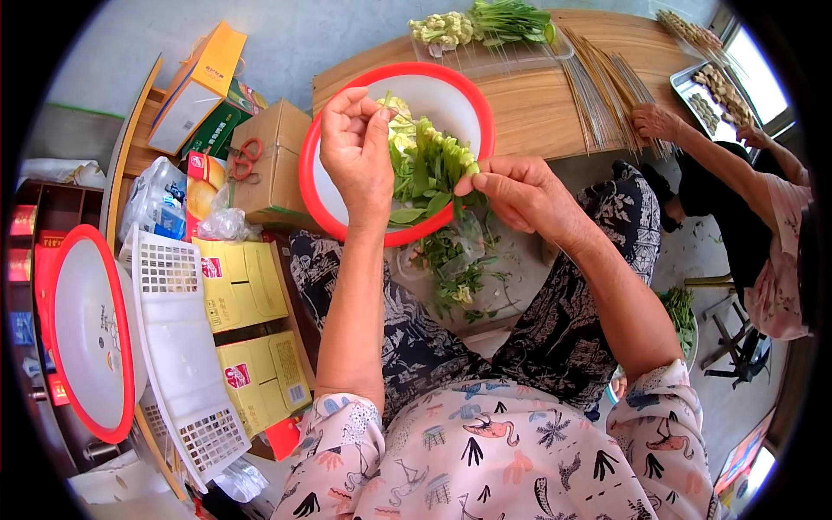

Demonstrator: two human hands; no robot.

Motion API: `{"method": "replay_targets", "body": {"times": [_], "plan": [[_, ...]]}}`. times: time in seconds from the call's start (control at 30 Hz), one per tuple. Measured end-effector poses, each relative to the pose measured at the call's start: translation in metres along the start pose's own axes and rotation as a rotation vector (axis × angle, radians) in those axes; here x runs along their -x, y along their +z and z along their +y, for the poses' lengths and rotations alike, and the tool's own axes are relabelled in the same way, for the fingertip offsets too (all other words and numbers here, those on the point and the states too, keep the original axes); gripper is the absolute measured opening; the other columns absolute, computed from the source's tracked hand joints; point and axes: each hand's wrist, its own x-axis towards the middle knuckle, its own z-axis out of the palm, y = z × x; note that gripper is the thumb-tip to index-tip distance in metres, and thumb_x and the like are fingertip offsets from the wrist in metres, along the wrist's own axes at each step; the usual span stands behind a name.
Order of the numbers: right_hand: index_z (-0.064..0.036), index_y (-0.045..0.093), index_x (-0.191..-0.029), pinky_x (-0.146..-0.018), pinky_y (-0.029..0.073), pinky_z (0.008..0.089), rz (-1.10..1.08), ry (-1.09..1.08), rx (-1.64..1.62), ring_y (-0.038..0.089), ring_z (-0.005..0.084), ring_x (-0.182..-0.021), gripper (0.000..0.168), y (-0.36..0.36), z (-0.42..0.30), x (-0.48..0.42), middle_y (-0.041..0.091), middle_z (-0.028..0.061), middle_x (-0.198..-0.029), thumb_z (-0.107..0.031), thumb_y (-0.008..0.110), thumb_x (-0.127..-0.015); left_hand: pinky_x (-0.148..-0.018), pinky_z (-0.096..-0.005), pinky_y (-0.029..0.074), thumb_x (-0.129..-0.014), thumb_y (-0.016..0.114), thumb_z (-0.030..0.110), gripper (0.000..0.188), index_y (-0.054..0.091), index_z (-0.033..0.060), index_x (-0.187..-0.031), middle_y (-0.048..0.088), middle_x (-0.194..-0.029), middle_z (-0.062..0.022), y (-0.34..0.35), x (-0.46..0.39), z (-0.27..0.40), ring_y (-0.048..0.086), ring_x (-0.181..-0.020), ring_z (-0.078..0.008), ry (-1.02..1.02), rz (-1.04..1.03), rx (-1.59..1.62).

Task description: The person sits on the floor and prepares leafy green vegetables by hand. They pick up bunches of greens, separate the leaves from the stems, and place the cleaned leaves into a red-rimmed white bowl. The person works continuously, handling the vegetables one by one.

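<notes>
My left hand point(357, 153) is over the left side of a white basin point(442, 84) with a red rim, pinching the end of a thin stick. A tightly packed row of leafy green stalks point(435, 153) appears to be threaded on that stick, with leaves hanging below. At the other end of the row, my right hand point(536, 198) pinches a pale green stalk end between thumb and forefinger. Loose green leaves point(416, 211) and paler yellow-green leaves point(402, 110) lie in the basin under my hands.
A wooden table point(526, 91) carries a clear tray point(494, 62) of cauliflower and greens, plus many skewers point(595, 84). At right, another person's hand point(656, 122) touches skewers beside a metal tray point(721, 97). Leaf scraps point(461, 273) lie below. Boxes point(273, 162) and a white plastic basket point(182, 344) stand left.
</notes>
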Motion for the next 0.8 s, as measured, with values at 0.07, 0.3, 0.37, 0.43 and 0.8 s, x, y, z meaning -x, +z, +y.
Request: {"method": "replay_targets", "body": {"times": [0.07, 0.3, 0.37, 0.43, 0.8], "plan": [[-0.002, 0.065, -0.099, -0.039, 0.021, 0.0196, 0.0, -0.005, 0.0, 0.028, 0.0016, -0.04, 0.025, 0.001, 0.0, 0.0, 0.036, -0.0078, -0.048, -0.022, 0.05, -0.096, -0.072, -0.0206, 0.048, -0.084, 0.056, -0.011, 0.027, 0.052, 0.0002, -0.108, 0.056, -0.085, -0.0026, 0.0, 0.0, 0.0, 0.057, -0.077, -0.0077, 0.0, -0.001, 0.002], [-0.002, 0.066, -0.096, -0.04, 0.022, 0.019, 0.013, -0.016, -0.007, 0.029, 0.0009, -0.041, 0.025, 0.001, -0.001, 0.0, 0.036, -0.009, -0.049, -0.02, 0.048, -0.097, -0.072, -0.0211, 0.049, -0.084, 0.056, -0.011, 0.026, 0.051, 0.0004, -0.108, 0.056, -0.085, -0.0029, 0.005, 0.007, 0.001, 0.057, -0.078, -0.0084, -0.003, -0.031, 0.018], [-0.003, 0.065, -0.096, -0.04, 0.021, 0.0191, 0.017, -0.022, -0.016, 0.028, 0.0008, -0.041, 0.025, 0.001, -0.001, -0.002, 0.035, -0.0089, -0.049, -0.021, 0.048, -0.097, -0.071, -0.021, 0.049, -0.084, 0.056, -0.011, 0.027, 0.051, 0.0006, -0.108, 0.056, -0.086, -0.0029, 0.008, 0.012, 0.001, 0.057, -0.078, -0.0087, 0.009, -0.061, 0.008], [-0.002, 0.065, -0.098, -0.039, 0.021, 0.02, 0.036, -0.008, -0.037, 0.027, 0.0017, -0.04, 0.025, 0.0, -0.002, -0.002, 0.035, -0.0078, -0.048, -0.021, 0.048, -0.097, -0.073, -0.0212, 0.048, -0.085, 0.058, -0.008, 0.026, 0.051, 0.0001, -0.108, 0.057, -0.089, -0.0036, 0.01, 0.016, 0.001, 0.057, -0.08, -0.0091, -0.003, -0.087, 0.018], [-0.001, 0.064, -0.097, -0.037, 0.02, 0.0206, -0.052, 0.017, -0.162, 0.026, 0.0027, -0.038, 0.026, -0.004, -0.002, 0.0, 0.035, -0.0059, -0.047, -0.021, 0.047, -0.098, -0.094, -0.0305, 0.044, -0.088, 0.064, 0.018, 0.035, 0.055, -0.0023, -0.116, 0.062, -0.111, -0.0104, -0.023, 0.004, -0.008, 0.057, -0.104, -0.0169, -0.478, -0.581, 0.331]]}}
